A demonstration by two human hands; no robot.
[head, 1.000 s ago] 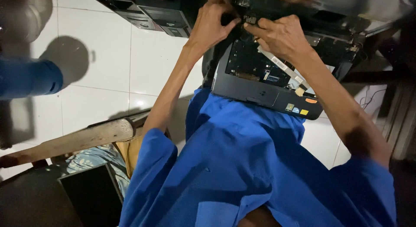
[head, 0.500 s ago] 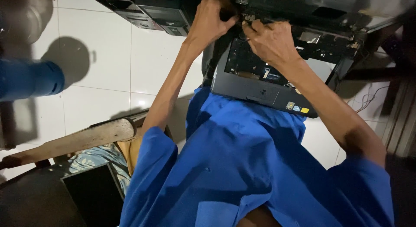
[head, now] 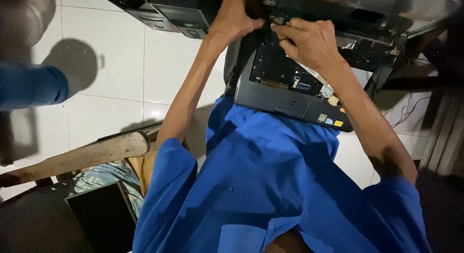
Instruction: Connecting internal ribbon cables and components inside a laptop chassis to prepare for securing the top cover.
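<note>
The left hand (head: 235, 17) is curled tight, its fingers pinched down at the back edge of an opened laptop (head: 290, 101) that lies on the person's lap, over a blue shirt (head: 270, 185). The right hand (head: 309, 40) sits just beside it, to its right, fingers bent and closed onto the same spot near the hinge line; what exactly the fingertips grip there is too dark and small to tell. Below the right hand the laptop's keyboard bay lies bare, showing a dark board and a pale flat ribbon cable (head: 314, 74) that runs out from under the wrist. Nearer the body from both hands is the grey palm rest with its touchpad and a few small coloured stickers (head: 331, 120) at the right corner. Beyond the hands the laptop's lid (head: 382, 16) is tilted back. To the left of the left hand, past the forearm, a black machine (head: 159, 9) stands on the white tiled floor (head: 111, 88). Well below that hand, a worn wooden bar (head: 92, 154) slants across, with a dark flat panel (head: 99, 219) beneath it. At the far left edge is a blurred blue sleeve (head: 29, 86).
</note>
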